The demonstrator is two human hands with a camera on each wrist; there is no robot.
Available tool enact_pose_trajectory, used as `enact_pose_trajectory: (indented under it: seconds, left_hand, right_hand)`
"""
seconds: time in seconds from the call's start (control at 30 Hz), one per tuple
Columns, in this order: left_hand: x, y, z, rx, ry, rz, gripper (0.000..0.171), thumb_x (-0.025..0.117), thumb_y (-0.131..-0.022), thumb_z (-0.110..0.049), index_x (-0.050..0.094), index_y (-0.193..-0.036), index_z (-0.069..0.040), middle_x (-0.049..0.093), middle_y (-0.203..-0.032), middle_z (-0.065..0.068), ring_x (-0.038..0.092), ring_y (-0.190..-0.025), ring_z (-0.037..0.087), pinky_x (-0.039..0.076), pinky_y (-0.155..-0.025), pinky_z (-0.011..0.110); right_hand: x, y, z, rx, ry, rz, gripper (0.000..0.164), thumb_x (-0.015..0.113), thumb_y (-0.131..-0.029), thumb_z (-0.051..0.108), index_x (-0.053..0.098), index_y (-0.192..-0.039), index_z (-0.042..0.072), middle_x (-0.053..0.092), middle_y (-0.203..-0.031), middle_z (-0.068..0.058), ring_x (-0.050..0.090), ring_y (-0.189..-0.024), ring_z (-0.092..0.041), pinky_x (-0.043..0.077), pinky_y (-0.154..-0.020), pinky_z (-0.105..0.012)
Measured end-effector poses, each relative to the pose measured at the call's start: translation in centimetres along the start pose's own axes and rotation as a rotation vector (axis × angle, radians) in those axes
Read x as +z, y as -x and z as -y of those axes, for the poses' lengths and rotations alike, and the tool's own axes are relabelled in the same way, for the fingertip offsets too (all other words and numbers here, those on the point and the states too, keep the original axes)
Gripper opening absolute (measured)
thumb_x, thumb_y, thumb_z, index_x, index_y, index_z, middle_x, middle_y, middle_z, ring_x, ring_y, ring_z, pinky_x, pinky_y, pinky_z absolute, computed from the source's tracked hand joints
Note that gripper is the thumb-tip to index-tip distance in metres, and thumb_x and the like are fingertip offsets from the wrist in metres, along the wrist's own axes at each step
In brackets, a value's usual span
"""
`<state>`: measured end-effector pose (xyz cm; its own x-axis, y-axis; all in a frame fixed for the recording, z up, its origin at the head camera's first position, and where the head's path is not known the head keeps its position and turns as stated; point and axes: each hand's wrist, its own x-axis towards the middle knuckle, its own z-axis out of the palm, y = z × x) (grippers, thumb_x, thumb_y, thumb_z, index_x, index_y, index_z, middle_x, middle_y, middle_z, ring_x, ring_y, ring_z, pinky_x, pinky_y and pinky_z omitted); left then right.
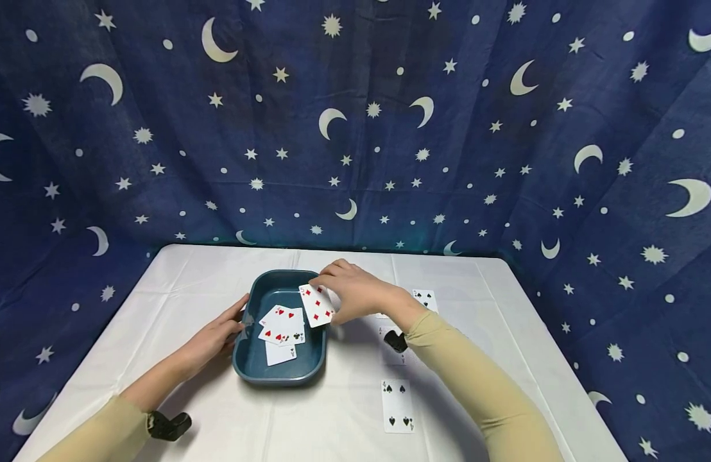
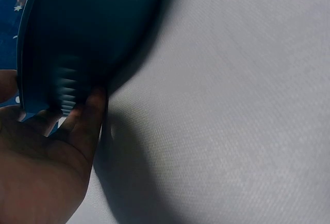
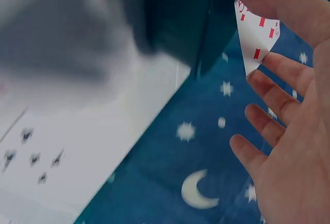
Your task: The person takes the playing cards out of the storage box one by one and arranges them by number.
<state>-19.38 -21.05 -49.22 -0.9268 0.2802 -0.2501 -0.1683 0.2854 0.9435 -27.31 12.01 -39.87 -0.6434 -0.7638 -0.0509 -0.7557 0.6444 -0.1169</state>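
The tray [image 1: 310, 356] stands on the white worktop [image 1: 332, 423]. At its left side, the left hand [image 1: 217, 337] grips its wall, with the thumb at the rim and the fingers on the outer side. The right hand [image 1: 355, 289] pinches a five of diamonds [image 1: 317, 307] over the right far part of the tray. Inside the tray lie several overlapping cards [image 1: 283, 324]. To the right of the tray lies a four of spades [image 1: 398, 405]; beyond it, other cards [image 1: 425, 298] are partly hidden by the right arm.

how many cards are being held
1 visible: the five of diamonds, in the right hand, over the right of the tray; another behind could be hidden. The left hand grips the tray.
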Motion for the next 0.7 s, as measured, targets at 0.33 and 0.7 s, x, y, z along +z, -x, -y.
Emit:
enact_pose_trajectory:
  seconds: [0.33,0.7]
  left_hand:
    - [0.3,0.0,0.0,-0.026,-0.013,0.0,0.069,0.04,-0.107,-0.02,0.008,-0.166,-0.032,0.005,-0.169,0.022,0.026,-0.149,0.044,0.032,-0.113,0.06]
    - [0.3,0.0,0.1,-0.015,-0.017,0.01,0.068,0.04,-0.107,-0.021,0.007,-0.166,-0.032,0.005,-0.169,0.023,0.024,-0.149,0.047,0.031,-0.112,0.062]
  right_hand:
    - [-1.2,5.8,-5.5,0.135,-0.057,-0.089,0.085,0.083,-0.072,0.036,0.052,-0.15,0.025,0.048,-0.145,0.002,0.037,-0.135,-0.02,0.033,-0.112,-0.043]
    - [0.3,12.9,-12.0,0.315,-0.08,-0.093,0.087,0.087,-0.07,0.031,0.053,-0.149,0.018,0.049,-0.147,-0.007,0.035,-0.139,-0.031,0.032,-0.112,-0.054]
